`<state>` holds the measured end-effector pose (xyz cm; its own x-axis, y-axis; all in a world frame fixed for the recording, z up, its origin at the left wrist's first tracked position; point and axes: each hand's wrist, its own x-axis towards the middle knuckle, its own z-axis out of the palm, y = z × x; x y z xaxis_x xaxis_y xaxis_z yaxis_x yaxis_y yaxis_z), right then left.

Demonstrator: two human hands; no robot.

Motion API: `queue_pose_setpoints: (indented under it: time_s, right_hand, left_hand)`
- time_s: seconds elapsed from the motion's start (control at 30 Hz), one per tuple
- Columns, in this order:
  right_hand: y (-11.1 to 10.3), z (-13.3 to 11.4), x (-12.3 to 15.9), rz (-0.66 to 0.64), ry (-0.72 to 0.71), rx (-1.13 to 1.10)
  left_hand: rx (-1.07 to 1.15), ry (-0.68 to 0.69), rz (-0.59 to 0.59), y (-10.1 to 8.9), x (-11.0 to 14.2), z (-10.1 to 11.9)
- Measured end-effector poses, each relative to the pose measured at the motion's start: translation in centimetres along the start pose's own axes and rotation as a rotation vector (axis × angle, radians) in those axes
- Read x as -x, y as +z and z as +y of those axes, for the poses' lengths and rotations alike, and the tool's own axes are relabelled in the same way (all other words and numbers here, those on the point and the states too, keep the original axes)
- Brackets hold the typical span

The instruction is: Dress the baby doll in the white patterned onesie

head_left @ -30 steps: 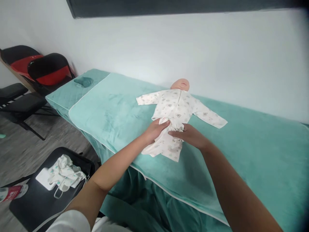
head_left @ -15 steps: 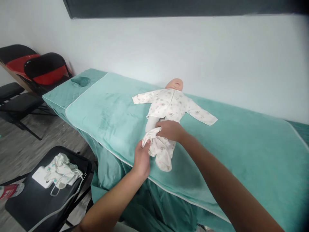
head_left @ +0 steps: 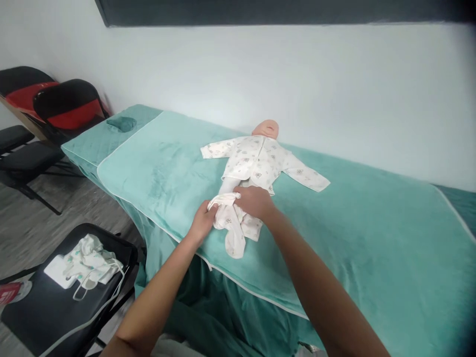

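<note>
A baby doll [head_left: 268, 129] lies on its back on the green bed, head toward the wall. Its white patterned jacket [head_left: 253, 158] has both sleeves spread out sideways. White patterned baby pants [head_left: 235, 238] are bunched around the doll's lower leg, and one footed end hangs toward me. My left hand [head_left: 204, 219] is closed on the left edge of the pants' gathered opening. On the opening's right side, my right hand [head_left: 255, 201] grips the cloth with bent fingers. Pale leg [head_left: 228, 186] shows between the jacket hem and the pants; the other leg is mostly hidden.
The bed [head_left: 357, 238] has a green cover and a face hole [head_left: 122, 124] at its left end. A black chair [head_left: 40, 312] at lower left bears crumpled printed cloth [head_left: 91, 260], a white box, a cable and a bottle [head_left: 15, 291]. More folding chairs [head_left: 70, 106] stand behind.
Both hands have shifted left and slightly upward with the pants' opening, bringing it higher on the doll's leg. The footed end has swung left. The camera view has moved slightly.
</note>
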<state>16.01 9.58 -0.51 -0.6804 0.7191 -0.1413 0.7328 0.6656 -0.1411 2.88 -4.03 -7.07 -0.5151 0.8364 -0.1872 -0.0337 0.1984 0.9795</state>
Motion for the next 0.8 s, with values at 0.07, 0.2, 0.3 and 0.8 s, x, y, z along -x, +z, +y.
queue_pose_setpoints:
  time_s: [0.07, 0.2, 0.3, 0.8]
  right_hand:
    - [0.2, 0.5, 0.2, 0.033, 0.023, -0.109]
    - [0.6, 1.8, 0.5, 0.108, 0.026, -0.441]
    - [1.1, 2.5, 0.5, 0.142, 0.014, -0.557]
    - [0.5, 2.8, 0.5, 0.127, 0.124, -0.676]
  left_hand:
    - [0.014, 0.008, -0.022, 0.3, -0.6, 0.0]
    - [0.004, 0.168, -0.013, 1.4, -2.3, -0.3]
    - [-0.092, 0.317, 0.019, 2.1, -4.1, -0.5]
    - [-0.359, 0.569, -0.039, 5.3, -16.4, 4.0]
